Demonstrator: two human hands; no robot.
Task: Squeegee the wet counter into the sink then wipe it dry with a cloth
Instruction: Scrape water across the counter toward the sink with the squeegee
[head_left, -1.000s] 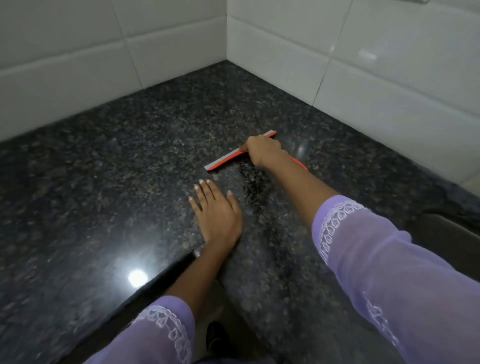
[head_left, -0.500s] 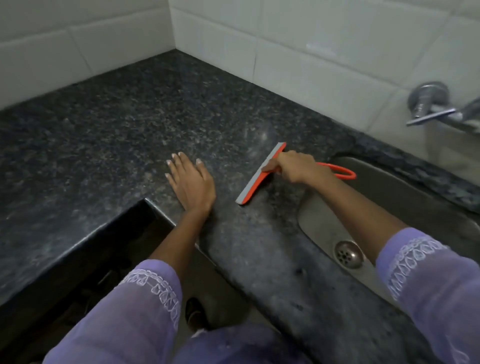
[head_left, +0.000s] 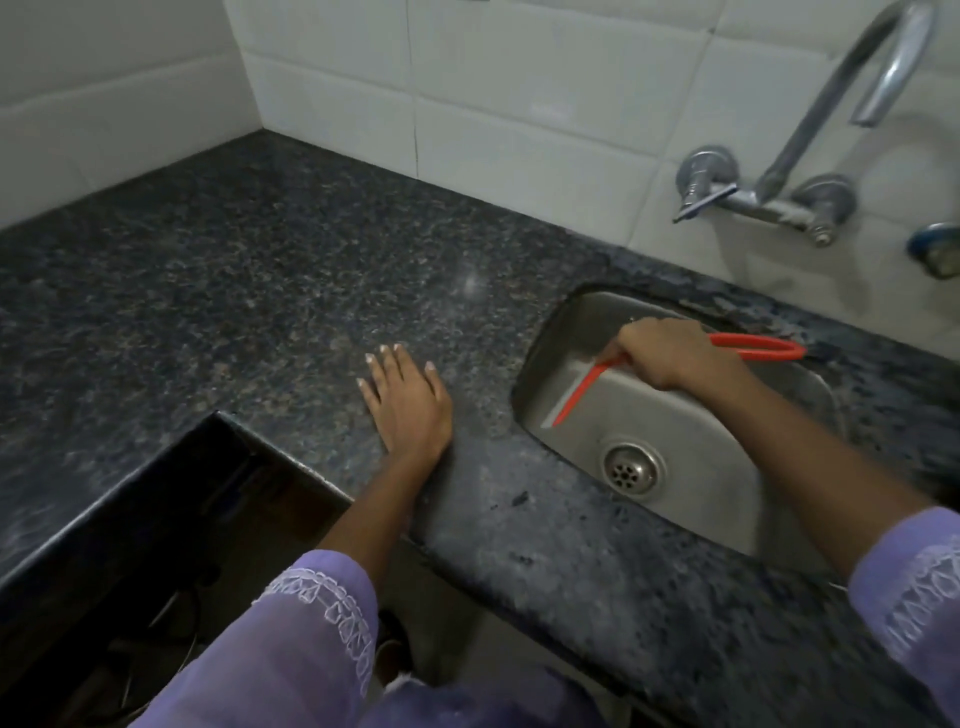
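Head view of a dark speckled granite counter (head_left: 260, 291) with an inset steel sink (head_left: 691, 499) at right; white wall tiles (head_left: 519, 104) form the corner behind. The right hand (head_left: 670, 353) is closed in a fist around the orange squeegee (head_left: 587, 387), holding it over the sink's left half; the blade slants down and to the left within the basin, its lower tip near the basin's left wall, above the round drain (head_left: 631, 470); whether the blade touches the steel cannot be told; the looped orange handle (head_left: 753, 347) projects to the right of the fist, over the sink's far rim. The left hand (head_left: 408, 400) lies flat, palm down, on the counter just left of the sink, fingers extended and close together, holding nothing. Both forearms emerge from lilac sleeves (head_left: 317, 639) with white embroidered trim. A chrome wall-mounted tap (head_left: 769, 192) stands above the sink, its spout curving up to the right. At lower left the counter has a rectangular recess (head_left: 171, 519), dark inside.
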